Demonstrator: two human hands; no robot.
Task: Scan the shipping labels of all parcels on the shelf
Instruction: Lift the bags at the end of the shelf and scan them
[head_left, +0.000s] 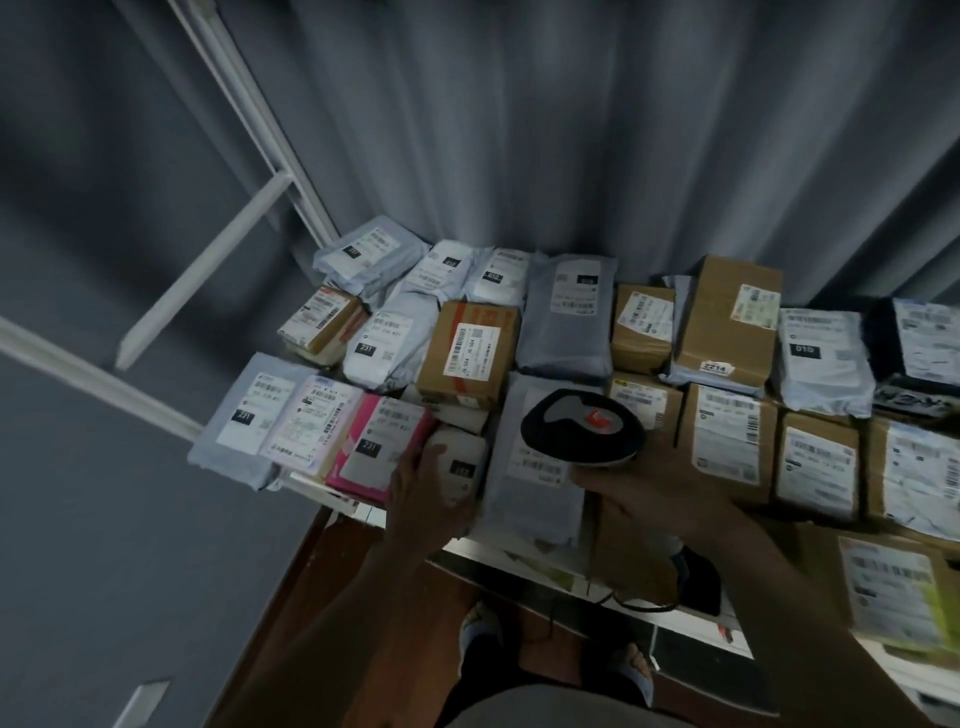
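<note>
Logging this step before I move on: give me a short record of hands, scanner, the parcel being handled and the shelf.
left hand: rests on a small white parcel at the shelf's front edge
right hand: grips the scanner
scanner: head over a grey mailer bag, pointing down toward its label
pink parcel: just left of the white parcel
shelf: covered with labelled boxes and bags
scan: cannot tell if registered

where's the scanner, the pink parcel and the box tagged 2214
scanner (582, 428), head view, on its black head near the red patch
pink parcel (358, 470), head view, on its pink wrapper below the label
box tagged 2214 (722, 322), head view, on its brown cardboard top
</note>
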